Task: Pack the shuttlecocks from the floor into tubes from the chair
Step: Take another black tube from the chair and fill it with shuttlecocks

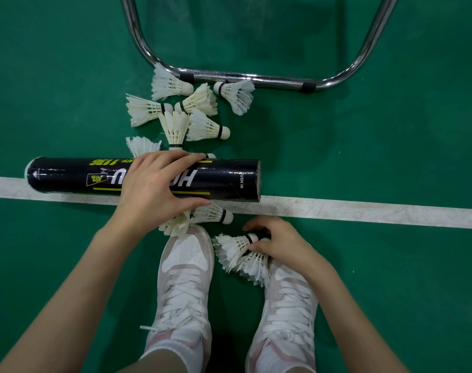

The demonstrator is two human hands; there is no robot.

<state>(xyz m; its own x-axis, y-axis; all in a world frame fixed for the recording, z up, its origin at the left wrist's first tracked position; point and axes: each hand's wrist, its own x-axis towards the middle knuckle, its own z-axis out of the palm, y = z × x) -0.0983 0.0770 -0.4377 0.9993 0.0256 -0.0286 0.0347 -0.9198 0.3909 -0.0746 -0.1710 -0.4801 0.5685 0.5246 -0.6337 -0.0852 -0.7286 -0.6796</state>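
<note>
A black shuttlecock tube (68,176) with yellow print lies crosswise above the white court line, its open end to the right. My left hand (159,181) grips the tube around its middle. My right hand (278,243) pinches the cork end of a white shuttlecock (232,246) low over the floor beside my right shoe; a second shuttlecock (252,267) lies just under it. Several more shuttlecocks (202,127) are scattered on the floor beyond the tube. Two others (213,214) lie partly hidden under the tube and my left hand.
The chrome leg frame of a chair (245,78) curves across the green floor at the top. A white court line (364,211) runs left to right. My two white shoes (183,286) stand at the bottom centre.
</note>
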